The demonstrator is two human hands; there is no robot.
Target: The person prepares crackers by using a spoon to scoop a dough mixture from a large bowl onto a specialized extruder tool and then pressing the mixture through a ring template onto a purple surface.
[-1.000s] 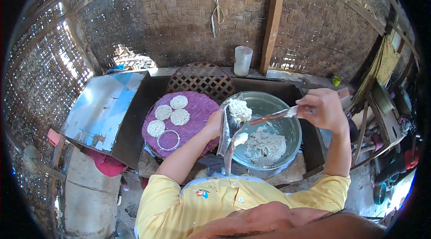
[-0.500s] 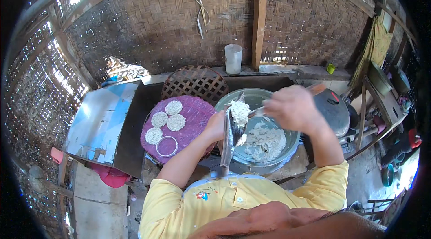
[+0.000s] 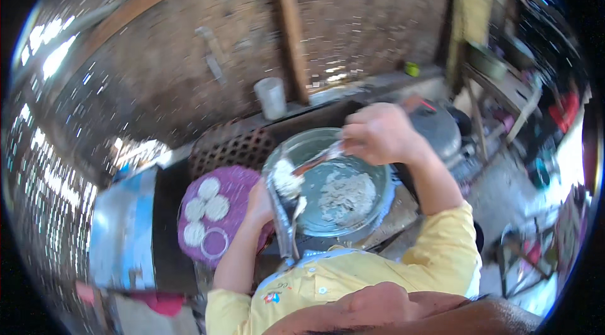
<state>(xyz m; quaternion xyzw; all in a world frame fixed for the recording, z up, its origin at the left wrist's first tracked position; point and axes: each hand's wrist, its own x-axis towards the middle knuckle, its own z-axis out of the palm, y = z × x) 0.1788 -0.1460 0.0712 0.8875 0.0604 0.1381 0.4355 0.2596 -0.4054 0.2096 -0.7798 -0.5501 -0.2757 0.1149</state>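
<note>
My left hand grips the side of a long, dark scoop-like utensil, tilted with its narrow end toward my chest. A lump of white, sticky, grainy mixture sits in its upper part. My right hand is closed on the handle of a spoon-like tool, its tip at the lump. Beneath is a wide greenish basin with more white mixture. Beside my left forearm lies a round purple mat bearing several flat white rounds and a thin ring.
Behind the mat leans an openwork basket. A whitish plastic container and a small green cup stand along the ledge. On the right is a dark lidded pot; at left, a blue-and-white box-like panel.
The view has swung, so the scene sits farther left and is blurred. Both hands keep their hold; the right-hand tool now slants down into the lump.
</note>
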